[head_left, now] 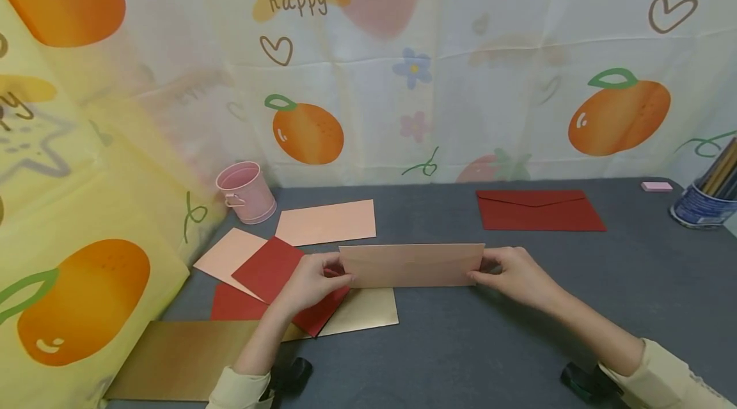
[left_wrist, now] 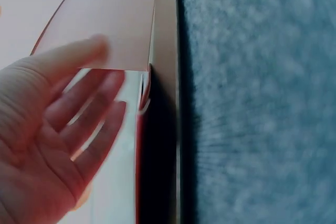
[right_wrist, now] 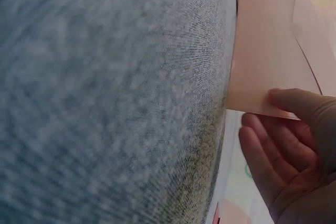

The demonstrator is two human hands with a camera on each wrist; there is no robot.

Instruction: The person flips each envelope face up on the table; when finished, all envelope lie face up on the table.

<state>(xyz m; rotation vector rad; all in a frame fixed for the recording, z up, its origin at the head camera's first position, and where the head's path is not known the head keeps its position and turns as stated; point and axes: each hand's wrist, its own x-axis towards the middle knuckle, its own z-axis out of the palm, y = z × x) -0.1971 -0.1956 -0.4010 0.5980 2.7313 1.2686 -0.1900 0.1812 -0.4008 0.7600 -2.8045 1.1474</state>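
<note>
A pale pink envelope is held lengthwise between both hands, above the dark table. My left hand pinches its left end, thumb on the near face; in the left wrist view the other fingers spread behind it. At the opposite end my right hand grips the short edge between thumb and fingers. The right wrist view shows the pointed flap line running along the envelope. Beneath the left hand, a red envelope overlaps a gold one.
Another pink envelope lies behind, beside a small pink bucket. More pink, red and gold envelopes spread at the left. A red envelope lies at the back right, near a pink eraser and a blue pencil holder.
</note>
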